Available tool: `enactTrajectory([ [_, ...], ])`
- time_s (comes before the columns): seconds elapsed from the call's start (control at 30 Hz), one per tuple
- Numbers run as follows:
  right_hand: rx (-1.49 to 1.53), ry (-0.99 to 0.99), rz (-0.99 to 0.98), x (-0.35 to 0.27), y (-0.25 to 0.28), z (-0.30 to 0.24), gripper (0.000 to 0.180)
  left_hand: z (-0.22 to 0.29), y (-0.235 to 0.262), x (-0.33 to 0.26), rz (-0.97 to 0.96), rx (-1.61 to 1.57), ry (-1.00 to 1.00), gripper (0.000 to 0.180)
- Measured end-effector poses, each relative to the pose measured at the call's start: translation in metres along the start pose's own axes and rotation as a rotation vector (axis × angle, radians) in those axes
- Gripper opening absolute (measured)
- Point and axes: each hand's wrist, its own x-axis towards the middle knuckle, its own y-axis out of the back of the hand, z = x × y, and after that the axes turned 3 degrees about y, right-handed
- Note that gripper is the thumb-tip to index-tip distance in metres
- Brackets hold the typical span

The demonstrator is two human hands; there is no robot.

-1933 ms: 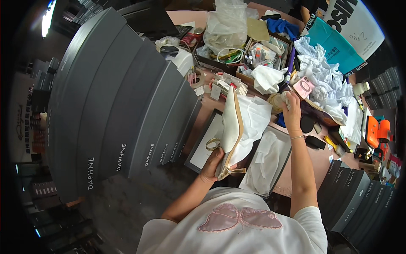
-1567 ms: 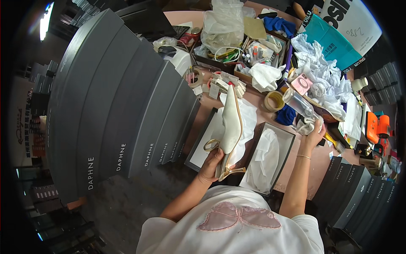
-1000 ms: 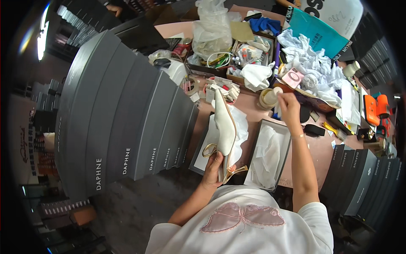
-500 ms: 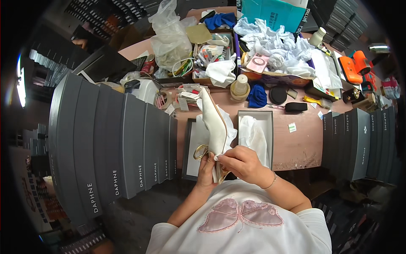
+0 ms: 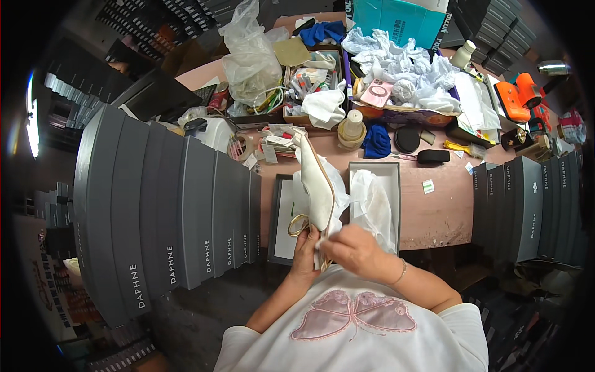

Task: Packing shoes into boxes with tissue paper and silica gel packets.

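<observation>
A white pointed-toe shoe (image 5: 318, 195) stands toe up in front of me, a gold ring-shaped part (image 5: 298, 224) at its left side. Around its heel end my left hand (image 5: 304, 253) is closed, gripping it. My right hand (image 5: 356, 251), smeared by motion, is closed with the fingers bunched beside the shoe. A small white wad shows blurred at its fingertips. Behind the shoe lies an opened grey box part (image 5: 282, 245) with white tissue paper. To the right, a grey shoe box (image 5: 396, 208) holds something wrapped in white tissue (image 5: 370, 201).
Stacked grey shoe boxes (image 5: 193, 211) wall in the left side, more (image 5: 524, 211) the right. Across the pink table (image 5: 434, 217) stand a bottle (image 5: 352, 130), a blue cloth (image 5: 377, 140), a black case (image 5: 433, 156), a brush (image 5: 465, 149) and a carton of crumpled paper (image 5: 409, 115) with a phone.
My right hand has moved slightly down along the shoe's heel end and now blurs. The shoe, still in my left hand, has shifted a little right and down.
</observation>
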Motion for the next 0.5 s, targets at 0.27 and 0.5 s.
enactTrajectory([
  [0.27, 0.036, -0.035, -0.102, 0.004, 0.002, -0.003, 0.029, -0.006, 0.011, 0.005, -0.033, 0.009, -0.019, 0.036],
  [0.5, 0.491, -0.161, -0.283, -0.005, 0.037, -0.026, 0.017, -0.003, 0.026, 0.012, -0.138, -0.069, 0.040, 0.038],
])
